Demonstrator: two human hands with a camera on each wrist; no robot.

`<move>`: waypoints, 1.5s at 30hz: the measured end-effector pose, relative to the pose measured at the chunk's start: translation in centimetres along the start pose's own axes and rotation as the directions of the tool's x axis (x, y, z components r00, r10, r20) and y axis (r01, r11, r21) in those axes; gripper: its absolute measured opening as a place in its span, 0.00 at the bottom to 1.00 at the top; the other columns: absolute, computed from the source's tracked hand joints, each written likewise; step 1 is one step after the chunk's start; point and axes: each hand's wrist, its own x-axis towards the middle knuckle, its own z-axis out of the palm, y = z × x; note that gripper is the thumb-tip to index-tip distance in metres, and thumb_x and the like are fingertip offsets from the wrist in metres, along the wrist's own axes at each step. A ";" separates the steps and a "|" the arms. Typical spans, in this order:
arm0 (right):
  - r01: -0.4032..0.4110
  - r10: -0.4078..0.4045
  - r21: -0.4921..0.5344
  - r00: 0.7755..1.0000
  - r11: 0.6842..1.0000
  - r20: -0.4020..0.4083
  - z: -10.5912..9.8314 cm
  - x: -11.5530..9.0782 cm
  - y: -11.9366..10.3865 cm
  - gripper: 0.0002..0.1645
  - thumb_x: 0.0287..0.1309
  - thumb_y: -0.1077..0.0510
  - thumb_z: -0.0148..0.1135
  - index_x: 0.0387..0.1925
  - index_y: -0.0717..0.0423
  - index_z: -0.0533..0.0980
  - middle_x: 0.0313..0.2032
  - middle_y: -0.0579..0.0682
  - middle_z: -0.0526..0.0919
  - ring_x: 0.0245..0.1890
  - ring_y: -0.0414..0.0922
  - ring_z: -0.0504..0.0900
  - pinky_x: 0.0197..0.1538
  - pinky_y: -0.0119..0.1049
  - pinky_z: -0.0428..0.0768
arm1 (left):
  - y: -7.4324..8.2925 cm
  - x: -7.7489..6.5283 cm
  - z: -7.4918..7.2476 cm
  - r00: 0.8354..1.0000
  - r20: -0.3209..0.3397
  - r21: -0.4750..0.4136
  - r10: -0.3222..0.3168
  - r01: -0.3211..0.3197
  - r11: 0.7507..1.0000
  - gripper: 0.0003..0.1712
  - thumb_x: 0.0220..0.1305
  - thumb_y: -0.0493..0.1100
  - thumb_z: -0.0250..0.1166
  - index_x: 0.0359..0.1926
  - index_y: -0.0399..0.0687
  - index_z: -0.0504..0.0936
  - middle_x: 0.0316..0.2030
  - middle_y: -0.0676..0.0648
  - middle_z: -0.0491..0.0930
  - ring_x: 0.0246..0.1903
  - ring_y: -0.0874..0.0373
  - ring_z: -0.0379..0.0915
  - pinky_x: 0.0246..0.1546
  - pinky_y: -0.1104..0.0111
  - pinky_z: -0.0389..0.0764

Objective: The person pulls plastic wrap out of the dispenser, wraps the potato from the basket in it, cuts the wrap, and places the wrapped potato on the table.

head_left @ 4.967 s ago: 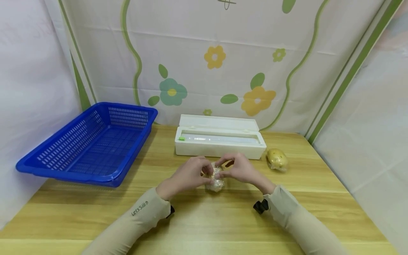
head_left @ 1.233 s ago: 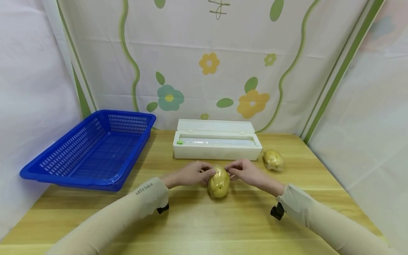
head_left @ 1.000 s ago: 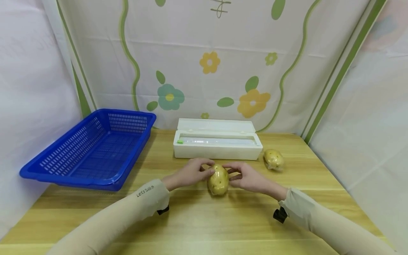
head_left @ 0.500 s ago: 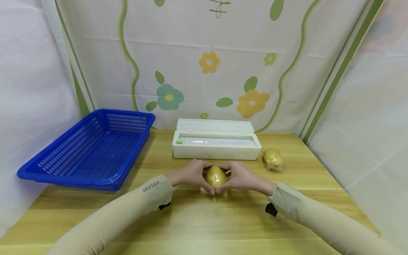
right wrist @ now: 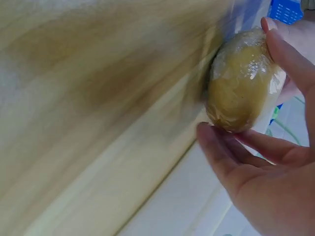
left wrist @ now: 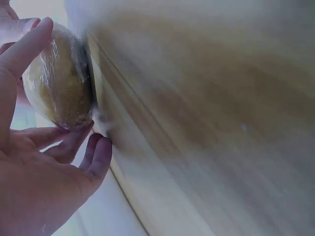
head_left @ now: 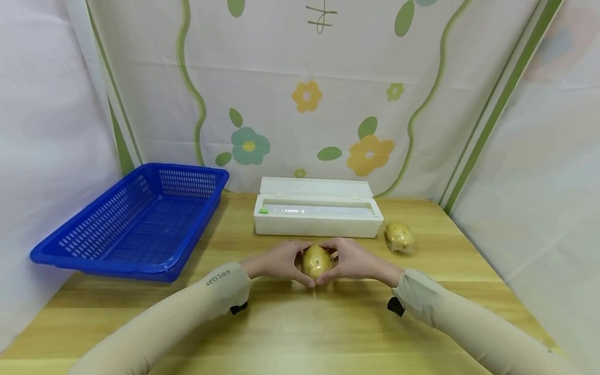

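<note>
A potato [head_left: 316,261] wrapped in clear plastic film sits on the wooden table, between both hands in the head view. My left hand [head_left: 284,261] curls round its left side, thumb in front and fingers behind. From the other side my right hand [head_left: 354,260] holds it the same way, and the two thumb tips nearly meet in front. Crinkled film shows on the potato [left wrist: 61,81] in the left wrist view. In the right wrist view the film lies glossy over the potato [right wrist: 238,83], with fingertips at its lower end.
Behind the hands stands a white cling film box [head_left: 319,225], lid up, with a green slider at its left. A second wrapped potato [head_left: 399,237] lies to its right. A blue plastic basket [head_left: 126,268] occupies the left side. A printed cloth hangs behind the table.
Five seconds ago both hands worked at crumpled film on the potato. The potato was then turned smooth side up, and both hands closed round it. Over the last half second they stay nearly still.
</note>
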 end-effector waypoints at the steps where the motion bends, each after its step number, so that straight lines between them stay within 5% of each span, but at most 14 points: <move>1: -0.004 0.004 -0.013 1.000 1.000 0.002 -0.1 -0.1 0.1 0.59 0.35 0.38 0.82 0.65 0.65 0.68 0.56 0.55 0.77 0.52 0.50 0.78 0.50 0.44 0.79 | 0.0 -0.1 0.0 1.000 -0.011 0.016 -0.005 0.005 1.000 0.46 0.45 0.58 0.80 0.62 0.47 0.72 0.48 0.52 0.78 0.47 0.55 0.74 0.46 0.63 0.77; 6: -0.012 0.012 0.033 1.000 0.999 -0.006 -0.8 -0.1 0.3 0.68 0.33 0.39 0.84 0.70 0.65 0.60 0.66 0.61 0.67 0.58 0.59 0.72 0.54 0.52 0.76 | 0.1 -0.7 -0.1 0.995 -0.077 0.086 -0.067 0.073 0.994 0.64 0.42 0.65 0.79 0.72 0.38 0.59 0.63 0.41 0.68 0.61 0.47 0.63 0.60 0.53 0.67; 12: -0.016 0.013 0.078 0.999 0.997 0.029 0.0 0.3 0.9 0.64 0.33 0.41 0.84 0.69 0.63 0.63 0.62 0.55 0.70 0.57 0.53 0.73 0.52 0.43 0.78 | 0.1 -1.3 -0.3 0.994 -0.069 0.072 -0.082 0.087 0.994 0.62 0.44 0.65 0.78 0.73 0.40 0.60 0.65 0.40 0.66 0.62 0.45 0.63 0.59 0.52 0.68; 21: 0.021 -0.018 0.117 1.000 0.993 -0.022 0.8 -0.3 1.8 0.59 0.36 0.46 0.84 0.67 0.65 0.65 0.55 0.53 0.73 0.53 0.50 0.74 0.48 0.37 0.80 | 0.0 -1.9 -0.7 0.995 -0.055 0.056 -0.087 0.090 0.994 0.61 0.45 0.64 0.78 0.73 0.40 0.60 0.66 0.40 0.66 0.62 0.44 0.65 0.58 0.54 0.70; 32: 0.033 -0.032 0.000 0.987 0.999 -0.155 -3.1 -4.6 3.0 0.59 0.40 0.39 0.81 0.68 0.62 0.65 0.61 0.53 0.73 0.55 0.50 0.74 0.52 0.45 0.78 | 0.8 -2.2 -0.9 0.993 -0.096 0.069 -0.064 0.070 0.995 0.60 0.45 0.62 0.78 0.73 0.43 0.61 0.66 0.42 0.67 0.62 0.48 0.63 0.59 0.55 0.68; 38: 0.064 -0.064 -0.008 0.968 0.998 -0.242 -4.9 -6.8 4.9 0.55 0.40 0.47 0.83 0.67 0.61 0.66 0.59 0.53 0.74 0.53 0.52 0.74 0.51 0.44 0.78 | 1.2 -2.6 -0.9 0.990 -0.127 0.070 -0.064 0.074 0.995 0.59 0.46 0.61 0.78 0.73 0.45 0.61 0.66 0.45 0.66 0.63 0.50 0.62 0.59 0.55 0.68; 45: 0.057 -0.053 0.006 0.951 0.998 -0.304 -6.9 -10.1 7.3 0.54 0.40 0.56 0.84 0.67 0.61 0.65 0.59 0.53 0.73 0.52 0.46 0.73 0.51 0.33 0.76 | 1.2 -3.0 -0.7 0.991 -0.123 0.079 -0.047 0.057 0.995 0.57 0.47 0.61 0.78 0.72 0.47 0.62 0.67 0.46 0.65 0.63 0.51 0.61 0.58 0.55 0.69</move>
